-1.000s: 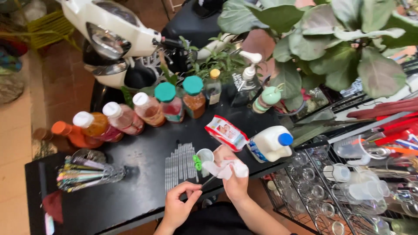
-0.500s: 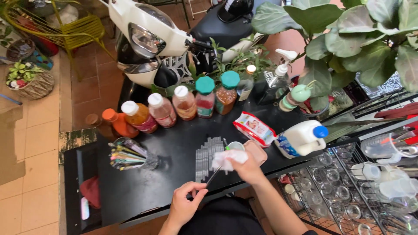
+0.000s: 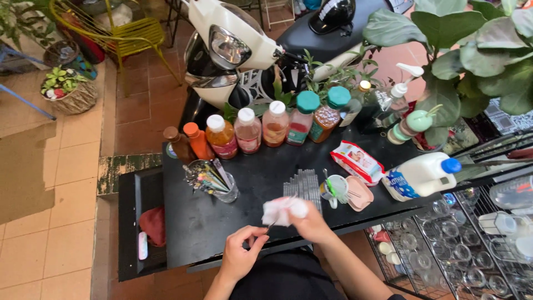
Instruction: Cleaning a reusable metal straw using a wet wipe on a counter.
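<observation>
1. At the far left of the black tabletop (image 3: 244,166), a red cloth (image 3: 152,225) lies in the open side tray.
2. Behind it a row of bottles runs rightward: two orange-capped sauce bottles (image 3: 190,141), three white-capped juice bottles (image 3: 247,129) and two teal-lidded jars (image 3: 315,115).
3. A clear cup of straws (image 3: 214,180) stands in front of the sauce bottles.
4. Your left hand (image 3: 240,253) sits at the near edge, fingers pinched closed on the end of a thin dark stick (image 3: 270,226); what kind of tool it is I cannot tell, as it is small.
5. Your right hand (image 3: 308,223) is just beside the left, curled closed around a white cloth (image 3: 282,211) that wraps the stick's other end, above the tabletop's front edge.
6. Behind your right hand lies a strip of grey packets (image 3: 304,186).
7. Further right stand a small white cup (image 3: 336,189) and a pink lid (image 3: 360,193), touching.
8. A red-and-white wipes pack (image 3: 357,161) lies behind them.
9. A white jug with a blue cap (image 3: 422,175) lies on its side at the right edge.
10. A wire rack of glasses (image 3: 444,250) sits below on the right.
</observation>
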